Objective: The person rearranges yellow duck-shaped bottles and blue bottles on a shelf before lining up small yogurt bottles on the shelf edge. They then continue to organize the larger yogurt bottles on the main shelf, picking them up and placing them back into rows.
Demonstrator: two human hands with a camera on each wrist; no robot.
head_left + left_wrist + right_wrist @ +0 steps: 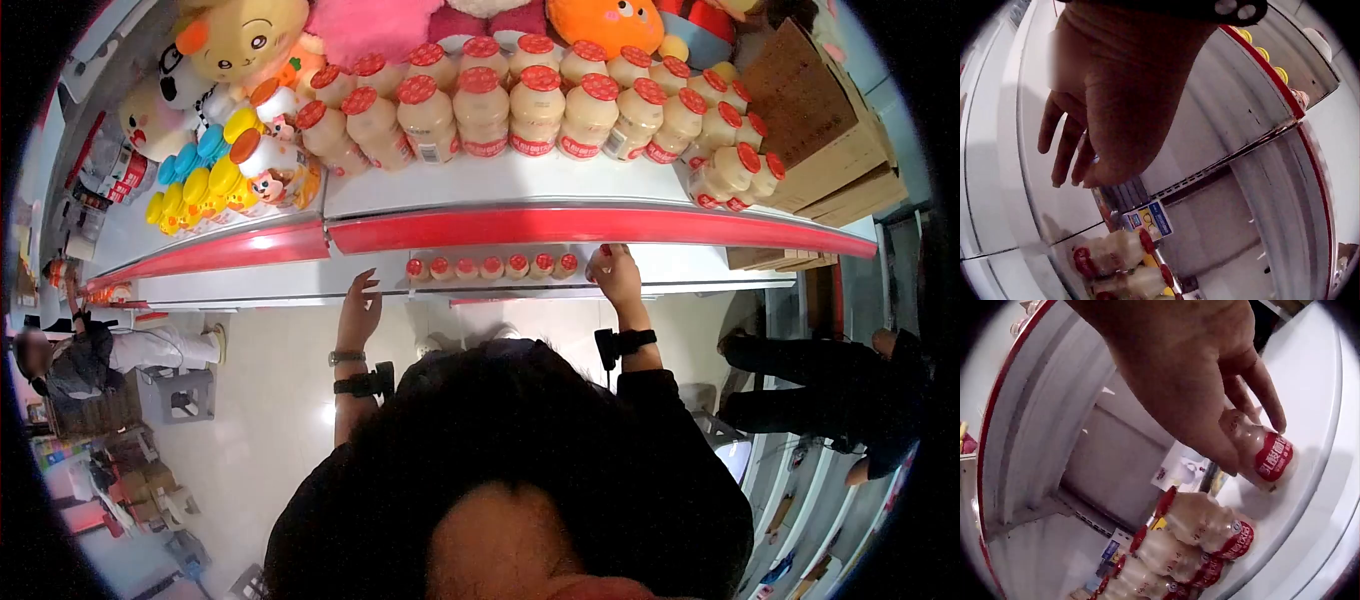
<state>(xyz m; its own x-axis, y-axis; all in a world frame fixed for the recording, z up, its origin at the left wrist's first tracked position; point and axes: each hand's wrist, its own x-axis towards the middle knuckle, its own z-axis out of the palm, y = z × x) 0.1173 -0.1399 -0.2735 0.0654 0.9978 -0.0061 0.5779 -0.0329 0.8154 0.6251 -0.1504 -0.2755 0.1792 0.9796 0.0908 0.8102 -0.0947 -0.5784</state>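
Observation:
On the lower white shelf stands a row of small drink bottles with red caps and pale contents. At the row's right end my right hand grips another such bottle between thumb and fingers. Its red label faces the right wrist camera, and the hand hides its cap there. A short gap separates it from the nearest bottle of the row. Left of the row, my left hand hovers by the shelf edge with loose fingers and nothing in them. The left wrist view shows bottles beyond its fingertips.
Above, an upper shelf with a red front edge carries larger bottles, yellow and blue lidded bottles and plush toys. Cardboard boxes stand at the right. Two other people are at the sides.

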